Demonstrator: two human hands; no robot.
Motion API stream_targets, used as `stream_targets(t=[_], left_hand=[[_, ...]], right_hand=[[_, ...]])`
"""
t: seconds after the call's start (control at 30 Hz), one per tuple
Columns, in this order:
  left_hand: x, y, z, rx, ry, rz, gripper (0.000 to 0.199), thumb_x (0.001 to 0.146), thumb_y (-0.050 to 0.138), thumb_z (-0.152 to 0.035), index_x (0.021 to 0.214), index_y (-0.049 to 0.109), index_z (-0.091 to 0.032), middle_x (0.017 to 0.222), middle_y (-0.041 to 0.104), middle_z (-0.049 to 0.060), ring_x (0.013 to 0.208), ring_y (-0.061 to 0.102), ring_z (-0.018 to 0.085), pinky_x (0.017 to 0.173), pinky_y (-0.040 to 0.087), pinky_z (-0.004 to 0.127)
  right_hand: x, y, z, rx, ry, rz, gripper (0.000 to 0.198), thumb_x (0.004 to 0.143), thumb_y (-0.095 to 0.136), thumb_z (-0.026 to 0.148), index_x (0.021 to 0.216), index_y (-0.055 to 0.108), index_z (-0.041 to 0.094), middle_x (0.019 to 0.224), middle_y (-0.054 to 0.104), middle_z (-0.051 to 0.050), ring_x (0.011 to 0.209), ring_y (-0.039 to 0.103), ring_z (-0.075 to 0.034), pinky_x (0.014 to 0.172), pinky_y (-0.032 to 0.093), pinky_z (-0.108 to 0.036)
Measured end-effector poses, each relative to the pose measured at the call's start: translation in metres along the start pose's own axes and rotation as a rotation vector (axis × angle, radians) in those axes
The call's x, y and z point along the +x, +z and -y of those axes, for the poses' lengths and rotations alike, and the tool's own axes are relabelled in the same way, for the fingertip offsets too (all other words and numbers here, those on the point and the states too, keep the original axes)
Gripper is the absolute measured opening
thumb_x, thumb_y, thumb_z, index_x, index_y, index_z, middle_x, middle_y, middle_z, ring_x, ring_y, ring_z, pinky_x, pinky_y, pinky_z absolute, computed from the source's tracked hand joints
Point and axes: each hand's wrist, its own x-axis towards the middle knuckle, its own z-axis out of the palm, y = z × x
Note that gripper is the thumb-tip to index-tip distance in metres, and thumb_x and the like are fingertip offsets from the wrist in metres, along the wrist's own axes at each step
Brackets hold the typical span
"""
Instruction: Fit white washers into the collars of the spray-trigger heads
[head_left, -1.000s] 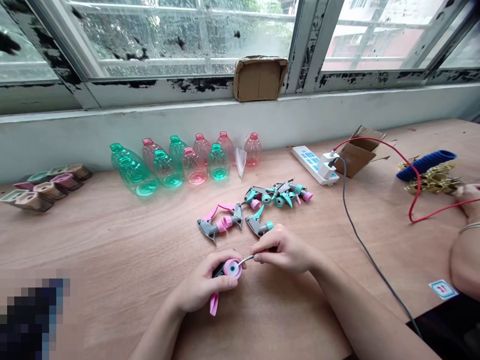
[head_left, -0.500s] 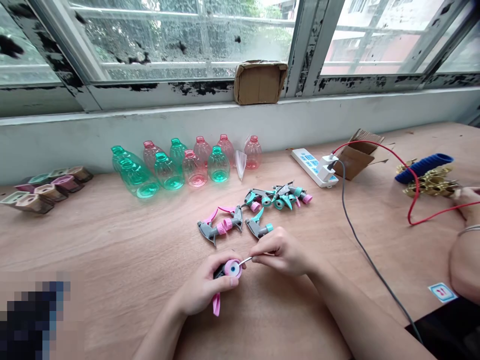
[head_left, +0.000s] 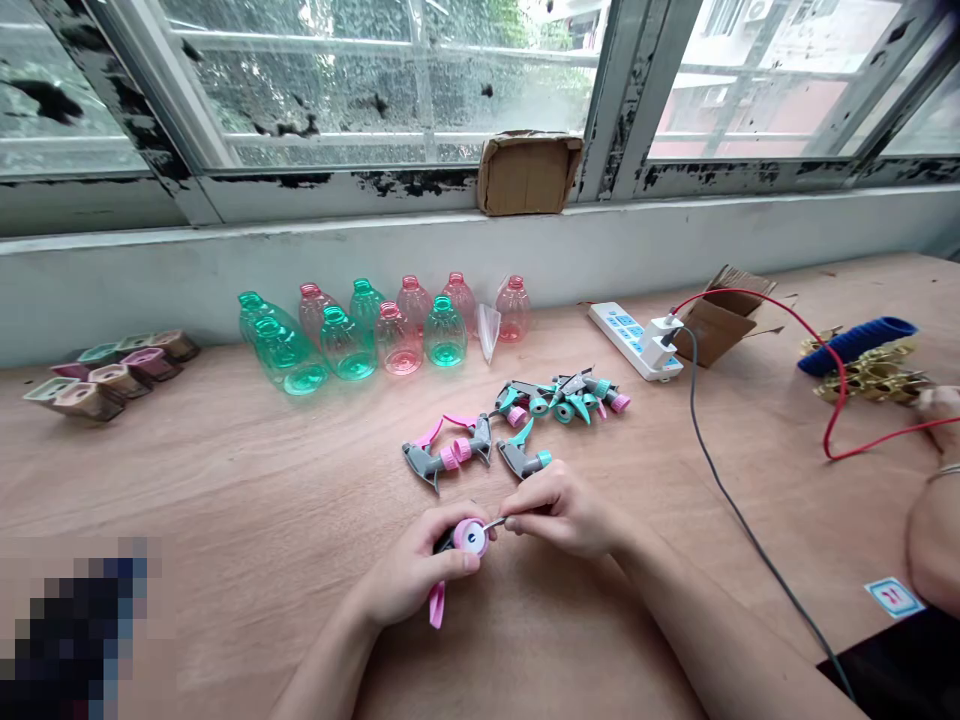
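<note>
My left hand (head_left: 420, 570) is closed around a pink and grey trigger spray head (head_left: 471, 537), its round collar opening turned up toward me and the pink trigger hanging below. In my right hand (head_left: 559, 508), thumb and fingers pinch a thin metal tool (head_left: 495, 523), perhaps tweezers; its tip touches the collar's rim. Just beyond my hands lie a grey spray head with a turquoise collar (head_left: 523, 455) and two grey spray heads with pink collars (head_left: 450, 452). Further back is a heap of turquoise, pink and grey spray heads (head_left: 562, 395).
Green and pink clear bottles (head_left: 349, 345) stand along the wall, beside a clear plastic cone (head_left: 488, 330). A power strip (head_left: 637, 343) has a cable crossing the right side. Open-topped containers (head_left: 112, 375) sit left. Another person's hand (head_left: 937, 405) is at far right near a blue coil (head_left: 855, 345).
The view has shifted slightly, so everything sits a little further right. Both hands keep their hold, and the thin tool's tip has moved slightly at the collar's opening.
</note>
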Motion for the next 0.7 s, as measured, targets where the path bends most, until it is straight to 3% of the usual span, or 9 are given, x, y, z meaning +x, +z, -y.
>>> stream_targets(t=[0.27, 0.4, 0.6, 0.7], left_hand=[[0.001, 0.000, -0.001, -0.057, 0.022, 0.028, 0.038, 0.073, 0.066, -0.045, 0.098, 0.063, -0.017, 0.085, 0.053, 0.001, 0.075, 0.043, 0.015, 0.067, 0.037, 0.026], [0.000, -0.001, 0.000, -0.035, 0.012, 0.034, 0.038, 0.072, 0.066, -0.045, 0.098, 0.062, -0.017, 0.086, 0.052, 0.001, 0.074, 0.042, 0.015, 0.063, 0.036, 0.025], [0.000, -0.002, 0.006, -0.073, 0.003, 0.001, 0.038, 0.077, 0.064, -0.044, 0.104, 0.056, -0.018, 0.079, 0.047, -0.002, 0.067, 0.039, 0.012, 0.059, 0.034, 0.024], [0.000, -0.001, 0.008, -0.075, -0.006, -0.056, 0.036, 0.078, 0.063, -0.043, 0.102, 0.052, -0.019, 0.077, 0.044, -0.003, 0.064, 0.038, 0.011, 0.057, 0.032, 0.023]], right_hand=[[0.002, 0.009, -0.003, 0.324, 0.170, -0.006, 0.023, 0.088, 0.062, 0.030, 0.087, 0.076, 0.011, 0.068, 0.069, -0.004, 0.061, 0.058, -0.012, 0.059, 0.045, -0.021], [0.002, 0.010, -0.005, 0.390, 0.188, -0.039, 0.026, 0.087, 0.063, 0.032, 0.076, 0.075, 0.011, 0.062, 0.065, -0.002, 0.056, 0.052, -0.010, 0.054, 0.041, -0.020], [0.003, 0.004, -0.003, 0.317, 0.192, -0.113, 0.030, 0.086, 0.063, 0.032, 0.065, 0.071, 0.011, 0.051, 0.056, 0.001, 0.048, 0.039, -0.008, 0.048, 0.030, -0.021], [0.001, -0.011, 0.001, 0.118, 0.180, -0.079, 0.032, 0.088, 0.059, 0.031, 0.064, 0.067, 0.012, 0.050, 0.050, 0.002, 0.048, 0.036, -0.007, 0.049, 0.026, -0.023]])
